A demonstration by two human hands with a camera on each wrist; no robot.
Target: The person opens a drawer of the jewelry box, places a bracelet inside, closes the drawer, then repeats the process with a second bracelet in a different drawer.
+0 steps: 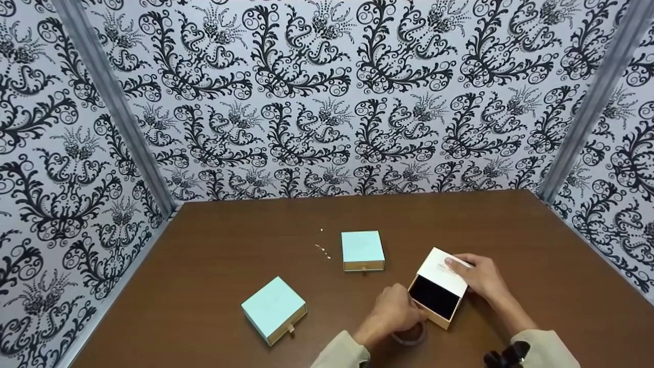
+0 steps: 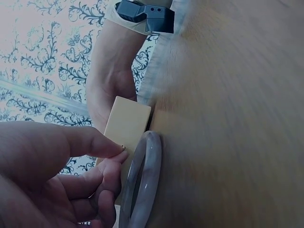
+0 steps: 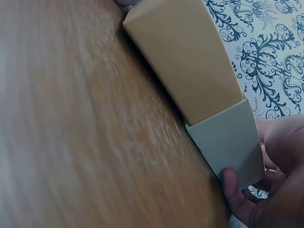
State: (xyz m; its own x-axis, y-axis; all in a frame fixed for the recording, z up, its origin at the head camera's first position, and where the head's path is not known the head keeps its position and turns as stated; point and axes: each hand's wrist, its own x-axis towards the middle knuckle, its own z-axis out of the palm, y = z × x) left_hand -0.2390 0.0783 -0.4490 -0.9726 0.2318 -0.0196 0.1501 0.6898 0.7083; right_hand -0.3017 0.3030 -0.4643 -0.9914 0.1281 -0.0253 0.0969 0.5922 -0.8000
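A drawer-style gift box with a white sleeve (image 1: pixel 438 263) sits at the right of the table, its tan drawer (image 1: pixel 438 318) pulled well out and showing a black inside. My right hand (image 1: pixel 483 276) grips the sleeve, thumb on its top and fingers round the far side. At the drawer's front, my left hand (image 1: pixel 396 309) pinches with thumb and forefinger where the pull tab sits; the tab itself is mostly hidden by the fingertips. Close below the left hand, a greyish, glossy bangle (image 2: pixel 151 175) lies by the drawer front.
One pale blue drawer box (image 1: pixel 362 248) stands behind the left hand, toward the table's middle. Another pale blue box (image 1: pixel 274 308), turned at an angle, is farther left. Small white bits (image 1: pixel 323 249) lie on the brown table (image 1: pixel 230 240). Patterned walls (image 1: pixel 306 102) enclose the back and sides.
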